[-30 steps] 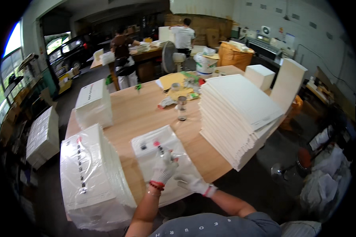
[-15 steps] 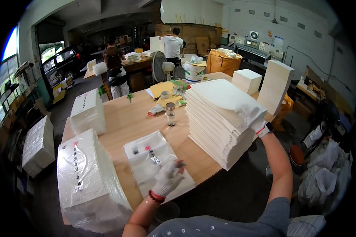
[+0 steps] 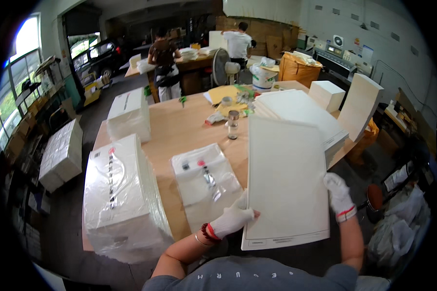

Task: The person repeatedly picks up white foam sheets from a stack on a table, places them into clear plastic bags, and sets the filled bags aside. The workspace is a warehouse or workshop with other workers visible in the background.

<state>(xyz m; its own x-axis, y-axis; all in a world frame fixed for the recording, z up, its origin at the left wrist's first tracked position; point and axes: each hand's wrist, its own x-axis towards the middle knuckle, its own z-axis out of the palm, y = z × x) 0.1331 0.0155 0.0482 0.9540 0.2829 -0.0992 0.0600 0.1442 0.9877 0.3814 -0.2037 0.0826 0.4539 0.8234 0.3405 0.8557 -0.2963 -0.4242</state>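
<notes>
Between both gloved hands stands a batch of large white paper sheets, tilted up, with a thin printed line along its lower edge. My left hand grips its left edge, bare thumb tip on the front. My right hand closes on the right edge, its fingers partly behind the paper. Beyond lies the tall stack of white paper sheets, partly covered by the held batch. To the left of my hands a flat pile of clear plastic bags with dark and red print rests on the wooden table.
Two piles of plastic-wrapped white packages fill the table's left side. A glass jar, gloves, green scissors and yellow paper lie farther back. White blocks stand far right. Two people work beyond a fan.
The batch of sheets has come off the tall stack and toward me. My left hand has moved right from above the plastic bags onto its edge; my right hand has come nearer.
</notes>
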